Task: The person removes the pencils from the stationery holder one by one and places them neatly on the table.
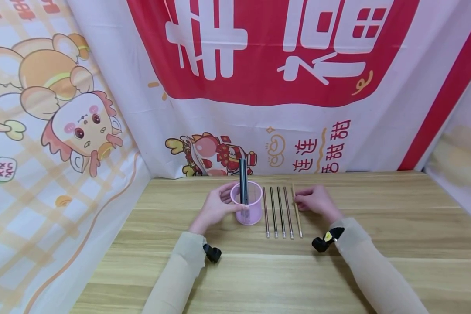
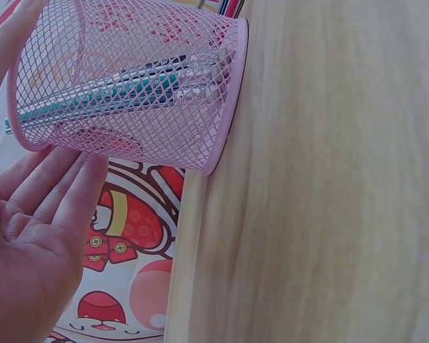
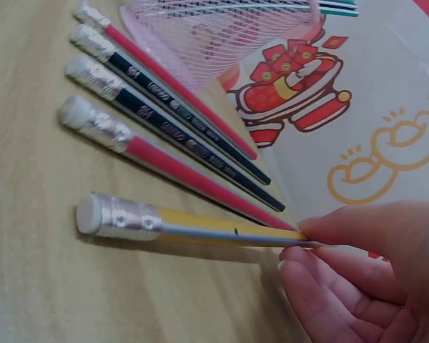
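A pink mesh pen holder [image 1: 255, 214] stands upright on the table with several dark and green pencils [image 2: 121, 93] leaning inside. My left hand [image 1: 213, 208] holds it from the left, thumb along the near side of the rim and fingers at the far side. To its right, several pencils lie side by side, among them a red pencil [image 3: 179, 166] and a black pencil [image 3: 179, 132]. At the right end of this row is a yellow pencil [image 3: 207, 230] with a white eraser. My right hand [image 1: 318, 202] pinches it near the end away from the eraser, between thumb and fingers.
The wood-grain table [image 1: 259, 279] meets a printed cloth backdrop [image 1: 377, 144] just beyond the pen holder and pencils. Another patterned cloth [image 1: 102, 209] hangs along the left side. A black wrist camera [image 1: 327, 240] is strapped to the right sleeve.
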{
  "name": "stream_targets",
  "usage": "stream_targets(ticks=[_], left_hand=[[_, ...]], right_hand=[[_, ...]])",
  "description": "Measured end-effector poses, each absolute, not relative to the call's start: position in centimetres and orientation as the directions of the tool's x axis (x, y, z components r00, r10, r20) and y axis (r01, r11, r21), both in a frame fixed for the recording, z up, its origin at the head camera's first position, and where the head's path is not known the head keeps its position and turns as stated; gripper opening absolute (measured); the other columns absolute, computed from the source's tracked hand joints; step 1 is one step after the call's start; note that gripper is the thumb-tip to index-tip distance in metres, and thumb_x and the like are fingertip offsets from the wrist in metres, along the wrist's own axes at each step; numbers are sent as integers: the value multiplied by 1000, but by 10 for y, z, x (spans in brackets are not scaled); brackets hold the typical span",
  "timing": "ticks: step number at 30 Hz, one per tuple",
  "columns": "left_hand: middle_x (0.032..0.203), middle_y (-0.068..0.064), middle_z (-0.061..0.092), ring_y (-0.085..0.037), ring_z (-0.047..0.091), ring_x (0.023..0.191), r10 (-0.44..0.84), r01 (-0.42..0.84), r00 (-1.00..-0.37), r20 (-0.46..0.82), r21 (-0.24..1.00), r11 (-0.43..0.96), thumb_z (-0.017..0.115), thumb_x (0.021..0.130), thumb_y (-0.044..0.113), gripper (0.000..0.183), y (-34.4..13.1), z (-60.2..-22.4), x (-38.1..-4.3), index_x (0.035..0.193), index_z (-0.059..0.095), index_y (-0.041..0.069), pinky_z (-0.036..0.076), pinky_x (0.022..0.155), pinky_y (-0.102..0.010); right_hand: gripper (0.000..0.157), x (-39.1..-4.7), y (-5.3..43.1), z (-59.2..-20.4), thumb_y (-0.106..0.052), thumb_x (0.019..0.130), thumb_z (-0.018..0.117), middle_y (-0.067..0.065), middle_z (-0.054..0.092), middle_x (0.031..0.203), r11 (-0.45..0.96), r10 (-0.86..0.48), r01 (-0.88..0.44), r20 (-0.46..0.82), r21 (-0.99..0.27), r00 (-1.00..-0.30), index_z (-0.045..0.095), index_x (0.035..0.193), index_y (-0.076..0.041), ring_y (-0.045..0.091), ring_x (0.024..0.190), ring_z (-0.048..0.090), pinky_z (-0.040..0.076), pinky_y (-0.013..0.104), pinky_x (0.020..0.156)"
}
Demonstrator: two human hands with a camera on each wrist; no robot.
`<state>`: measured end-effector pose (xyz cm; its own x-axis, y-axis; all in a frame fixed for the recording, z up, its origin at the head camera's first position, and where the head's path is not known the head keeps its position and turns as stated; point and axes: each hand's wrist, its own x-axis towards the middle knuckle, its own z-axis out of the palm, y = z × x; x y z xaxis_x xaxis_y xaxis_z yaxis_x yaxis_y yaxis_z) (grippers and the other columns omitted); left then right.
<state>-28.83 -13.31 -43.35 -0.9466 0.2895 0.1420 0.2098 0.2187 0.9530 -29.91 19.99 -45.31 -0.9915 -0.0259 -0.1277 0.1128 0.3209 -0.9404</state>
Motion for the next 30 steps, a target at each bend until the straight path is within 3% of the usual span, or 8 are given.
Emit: stream_targets(ticks=[20, 30], left_hand=[[135, -6, 64, -28, 59, 126, 276, 205, -951, 139, 952, 226, 96, 71, 20, 83, -133, -434, -288, 144, 57, 11, 50, 104, -30], [137, -7, 63, -27, 60, 125, 277, 207, -951, 140, 951, 229, 96, 70, 21, 85, -133, -433, -288, 144, 56, 10, 49, 104, -31]], right_hand=[[34, -299, 193, -459, -1, 86, 77, 15, 74, 85, 376, 31, 132, -130, -917, -991, 69, 117, 10, 16, 65, 70, 63, 27, 62], [35, -297, 194, -458, -3, 85, 78, 14, 74, 87, 373, 33, 130, -127, -919, -991, 69, 116, 9, 16, 66, 70, 63, 27, 63]])
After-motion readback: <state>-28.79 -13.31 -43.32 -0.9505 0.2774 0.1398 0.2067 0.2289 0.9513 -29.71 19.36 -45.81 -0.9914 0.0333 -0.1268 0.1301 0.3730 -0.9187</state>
